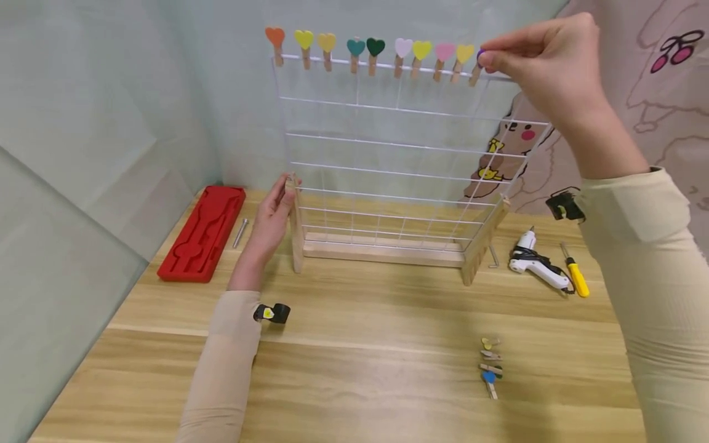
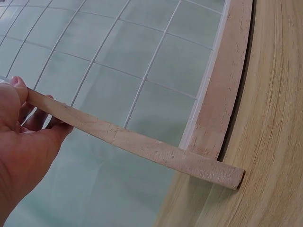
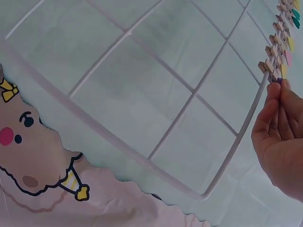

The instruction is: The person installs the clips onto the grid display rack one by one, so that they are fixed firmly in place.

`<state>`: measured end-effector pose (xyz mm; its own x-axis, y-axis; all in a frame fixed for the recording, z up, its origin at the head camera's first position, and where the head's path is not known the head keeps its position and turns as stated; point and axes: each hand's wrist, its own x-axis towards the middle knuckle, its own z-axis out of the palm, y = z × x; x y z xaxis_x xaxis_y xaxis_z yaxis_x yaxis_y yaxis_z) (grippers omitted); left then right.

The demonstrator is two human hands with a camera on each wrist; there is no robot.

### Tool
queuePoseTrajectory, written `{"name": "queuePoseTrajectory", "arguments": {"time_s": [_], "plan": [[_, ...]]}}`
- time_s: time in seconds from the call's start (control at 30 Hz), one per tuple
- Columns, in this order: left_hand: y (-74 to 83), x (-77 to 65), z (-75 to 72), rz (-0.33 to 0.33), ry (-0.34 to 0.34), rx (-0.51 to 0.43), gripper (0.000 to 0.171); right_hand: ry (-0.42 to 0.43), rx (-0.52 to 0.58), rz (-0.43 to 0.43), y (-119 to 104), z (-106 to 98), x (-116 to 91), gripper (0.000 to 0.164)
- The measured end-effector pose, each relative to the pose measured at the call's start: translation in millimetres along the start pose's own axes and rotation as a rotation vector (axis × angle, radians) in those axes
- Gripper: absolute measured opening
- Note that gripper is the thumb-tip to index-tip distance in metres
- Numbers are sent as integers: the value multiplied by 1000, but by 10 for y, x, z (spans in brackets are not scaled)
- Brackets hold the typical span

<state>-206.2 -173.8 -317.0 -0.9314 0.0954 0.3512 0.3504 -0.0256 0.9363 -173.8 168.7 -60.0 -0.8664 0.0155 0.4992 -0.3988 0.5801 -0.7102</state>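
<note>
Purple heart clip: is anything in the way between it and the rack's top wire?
Nothing visible is. The right hand pinches the purple heart clip at the top wire; the nearest yellow heart clip sits beside it, not between.

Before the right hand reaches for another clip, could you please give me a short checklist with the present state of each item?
1. Left hand grips the left wooden leg: ok.
2. Right hand free: not ok; it pinches the purple heart clip.
3. Purple heart clip firmly seated on the top wire: cannot tell; fingers cover its upper part.
4. The other nine heart clips attached along the top wire: ok.
5. Loose clips available: ok; four lie on the table in front of the rack.
6. Glue gun apart from the rack: ok; it lies to the right.
</note>
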Motion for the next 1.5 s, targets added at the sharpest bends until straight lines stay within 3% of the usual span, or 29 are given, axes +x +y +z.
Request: {"name": "queuePoseTrajectory", "arguments": {"time_s": [0.2,0.5,0.67,0.8,0.9,1.0,1.27,1.5], "plan": [[-49,9,-17,4,-6,-14,49,-69,-21,33,5,-26,26,30],[-55,11,-4,15,-10,-6,48,-107,-175,23,22,-60,21,35],[-43,16,-22,12,-14,4,48,-20,-258,-40,26,-93,-50,37],[-29,21,-43,9,-15,4,48,91,-202,-146,36,-113,-174,32],[-24,23,-54,8,-15,5,48,110,-139,-226,137,-96,-363,26],[-24,29,-56,10,-15,10,48,55,-154,-291,374,-36,-635,22],[-25,37,-41,2,-2,13,48,-188,-306,-389,1351,254,-1524,23],[93,-14,7,-10,-5,7,48,-435,-367,-381,2063,301,-2285,30]]}}
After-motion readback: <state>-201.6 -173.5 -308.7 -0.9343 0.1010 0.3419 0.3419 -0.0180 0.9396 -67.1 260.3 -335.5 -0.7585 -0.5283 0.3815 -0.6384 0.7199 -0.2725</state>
